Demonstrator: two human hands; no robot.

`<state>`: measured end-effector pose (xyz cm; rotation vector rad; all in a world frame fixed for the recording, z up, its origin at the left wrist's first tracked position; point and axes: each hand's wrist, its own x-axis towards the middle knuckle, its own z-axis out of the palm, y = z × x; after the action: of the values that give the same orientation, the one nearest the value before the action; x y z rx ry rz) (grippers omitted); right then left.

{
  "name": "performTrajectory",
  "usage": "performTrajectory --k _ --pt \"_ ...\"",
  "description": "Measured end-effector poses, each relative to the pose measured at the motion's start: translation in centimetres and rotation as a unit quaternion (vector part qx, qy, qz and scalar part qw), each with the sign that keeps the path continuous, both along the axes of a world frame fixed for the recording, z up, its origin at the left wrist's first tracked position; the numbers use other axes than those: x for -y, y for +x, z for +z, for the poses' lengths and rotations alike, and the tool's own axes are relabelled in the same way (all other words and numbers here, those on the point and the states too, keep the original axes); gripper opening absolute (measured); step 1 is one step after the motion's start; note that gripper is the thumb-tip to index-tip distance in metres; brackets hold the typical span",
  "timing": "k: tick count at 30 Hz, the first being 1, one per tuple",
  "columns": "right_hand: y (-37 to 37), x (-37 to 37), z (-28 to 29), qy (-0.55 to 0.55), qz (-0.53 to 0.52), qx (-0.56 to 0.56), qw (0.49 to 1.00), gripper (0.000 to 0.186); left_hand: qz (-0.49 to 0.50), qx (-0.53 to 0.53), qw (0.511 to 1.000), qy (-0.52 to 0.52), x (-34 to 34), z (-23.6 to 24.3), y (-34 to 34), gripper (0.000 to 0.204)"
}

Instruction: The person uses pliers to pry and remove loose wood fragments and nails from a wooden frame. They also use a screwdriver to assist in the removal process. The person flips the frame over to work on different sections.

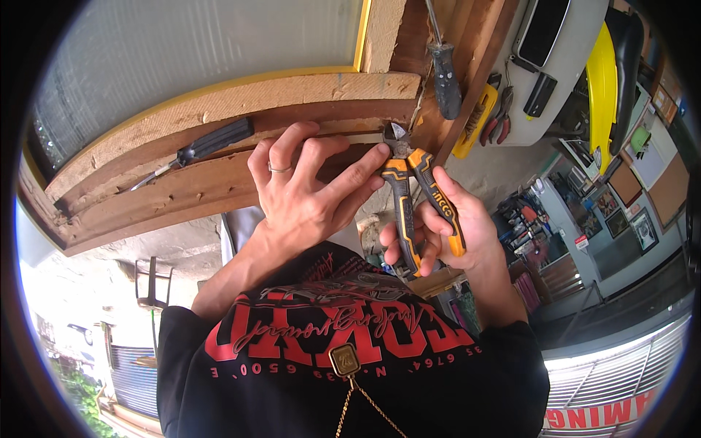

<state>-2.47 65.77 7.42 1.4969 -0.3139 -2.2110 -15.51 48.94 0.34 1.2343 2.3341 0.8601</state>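
Observation:
A pair of diagonal cutting pliers (401, 212) with yellow and black handles is in my right hand (467, 223), whose fingers and thumb wrap round the grips. Their metal jaws rest at the corner of a wooden frame (314, 89), and whatever they bite on is too small to make out. My left hand (303, 186) lies over the lower rail with its fingers spread. Its index fingertip touches the pliers near the pivot. To its left, a black-handled screwdriver (215, 141) lies along the rail.
Another screwdriver (445, 80) with a worn dark handle is by the frame's corner. A yellow utility knife (476, 123) and red-handled pliers (499, 123) lie right of it on a pale surface, near a black case (540, 95). A greyish pane (204, 47) fills the frame.

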Motion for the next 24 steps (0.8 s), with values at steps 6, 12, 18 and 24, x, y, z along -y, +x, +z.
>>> performTrajectory --k 6,12,18,24 --pt "-1.4 -0.9 0.9 -0.026 0.025 0.036 0.999 0.076 -0.004 -0.001 1.000 -0.010 -0.1 0.2 -0.3 0.041" --pt "-2.6 -1.4 1.5 -0.037 0.029 0.083 0.995 0.076 0.007 0.016 1.000 -0.002 -0.2 0.0 -0.5 0.042" --pt "-4.3 -1.9 2.3 -0.045 0.043 0.144 0.988 0.076 0.041 0.034 0.998 0.011 -0.4 0.0 -0.5 0.037" --pt "-5.9 -2.4 2.5 -0.027 0.107 0.182 0.977 0.075 0.063 0.043 0.997 0.019 -0.4 -0.1 -0.4 0.030"
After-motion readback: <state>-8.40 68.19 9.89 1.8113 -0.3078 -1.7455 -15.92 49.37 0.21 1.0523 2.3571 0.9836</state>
